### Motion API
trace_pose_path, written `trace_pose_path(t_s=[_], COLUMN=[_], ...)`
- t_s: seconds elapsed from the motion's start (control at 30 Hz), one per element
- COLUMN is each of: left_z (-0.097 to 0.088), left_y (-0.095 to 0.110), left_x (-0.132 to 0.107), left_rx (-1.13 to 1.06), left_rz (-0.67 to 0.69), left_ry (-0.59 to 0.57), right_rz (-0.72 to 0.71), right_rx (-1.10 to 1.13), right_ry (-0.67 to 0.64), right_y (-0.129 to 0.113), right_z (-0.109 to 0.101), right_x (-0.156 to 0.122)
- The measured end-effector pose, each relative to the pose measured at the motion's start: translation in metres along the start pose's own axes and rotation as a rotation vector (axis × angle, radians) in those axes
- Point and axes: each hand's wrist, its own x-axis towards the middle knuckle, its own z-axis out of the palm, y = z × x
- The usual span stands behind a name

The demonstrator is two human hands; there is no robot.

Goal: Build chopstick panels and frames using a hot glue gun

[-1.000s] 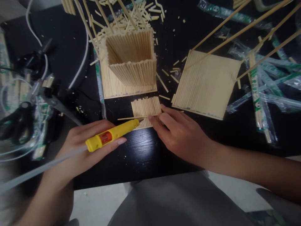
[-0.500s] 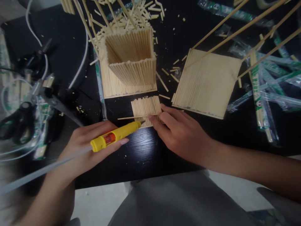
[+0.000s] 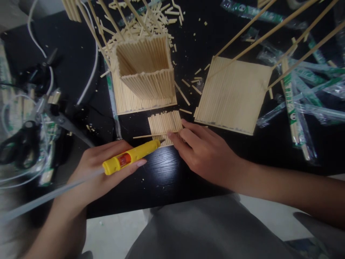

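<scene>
My left hand (image 3: 105, 169) is closed around a yellow hot glue gun (image 3: 132, 155), and a translucent glue stick (image 3: 67, 187) trails from its back end. The nozzle tip is at the near part of a small panel of wooden sticks (image 3: 163, 121) laid side by side. With its thumb and fingertips, my right hand (image 3: 199, 147) pinches a thin wooden stick (image 3: 145, 136) lying across that panel. The stick's right end is hidden by my fingers. My right hand rests over the panel's right edge.
Behind the panel stands an open stick box (image 3: 151, 84) on a stick base. A square stick board (image 3: 234, 97) with long upright sticks is at right. Scissors (image 3: 18, 144), cables and wrapped chopsticks lie left; plastic wrappers (image 3: 309, 93) lie right. Cut bits are heaped at the back.
The whole view has shifted slightly, with the table's things a little further left. Both hands keep nearly the same hold and position over the small panel.
</scene>
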Motion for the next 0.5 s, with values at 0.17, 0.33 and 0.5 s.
trace_pose_path(t_s=[0.17,0.33,0.5], left_z=[0.0005,0.002,0.0034], left_y=[0.0,-0.0023,-0.0039], left_x=[0.0013,-0.0002,-0.0004], left_rx=[0.036,0.076,0.081], left_rz=[0.021,0.008,0.015], left_ry=[0.016,0.022,0.013], right_rz=[0.003,0.002,0.007], right_rx=[0.004,0.012,-0.004], right_ry=[0.002,0.004,0.005], right_y=[0.0,-0.0004,-0.0006], right_z=[0.0002,0.0013,0.002], right_x=[-0.0002,-0.0009,-0.0013])
